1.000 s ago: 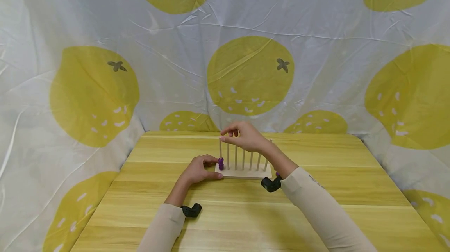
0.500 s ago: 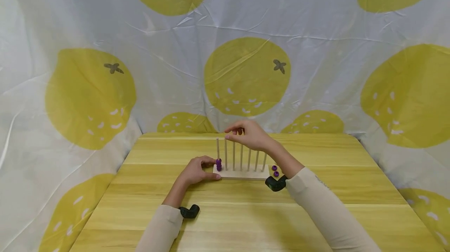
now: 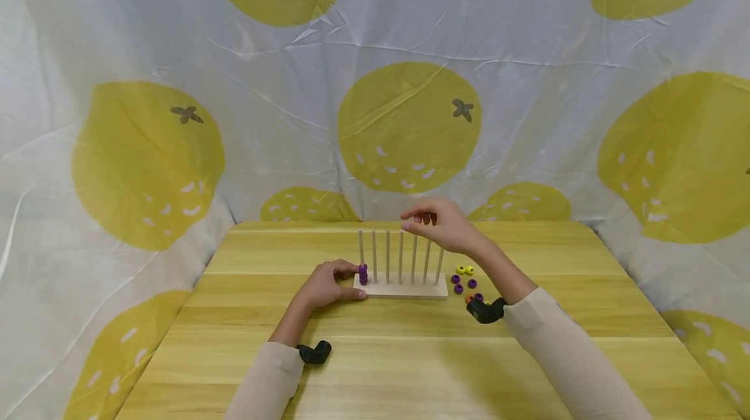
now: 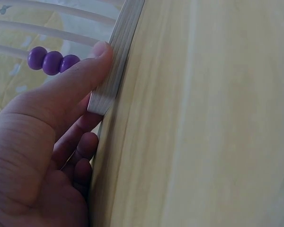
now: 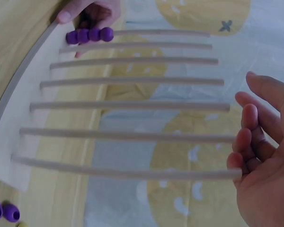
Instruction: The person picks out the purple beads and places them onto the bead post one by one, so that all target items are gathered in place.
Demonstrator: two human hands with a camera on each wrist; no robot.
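A pale wooden peg stand (image 3: 404,290) with a row of upright dowels stands on the table. Several purple beads (image 3: 363,275) are stacked low on its leftmost dowel, and the right wrist view shows the same purple beads (image 5: 90,35). My left hand (image 3: 325,286) grips the stand's left end, the thumb (image 4: 102,52) against the front edge of the base. Above the dowel tops, toward the right, hovers my right hand (image 3: 442,224). Its fingers are loosely bent and the right wrist view shows nothing between them.
Right of the stand lie loose purple beads (image 3: 472,284), yellow beads (image 3: 461,270) and an orange bead (image 3: 469,299), some partly hidden by the black wrist camera (image 3: 486,310). Behind the wooden table (image 3: 381,368) hangs a fruit-print cloth (image 3: 281,114).
My right hand has moved rightward from the leftmost dowel's top, uncovering more loose beads beside the stand. My left hand keeps its grip on the stand.
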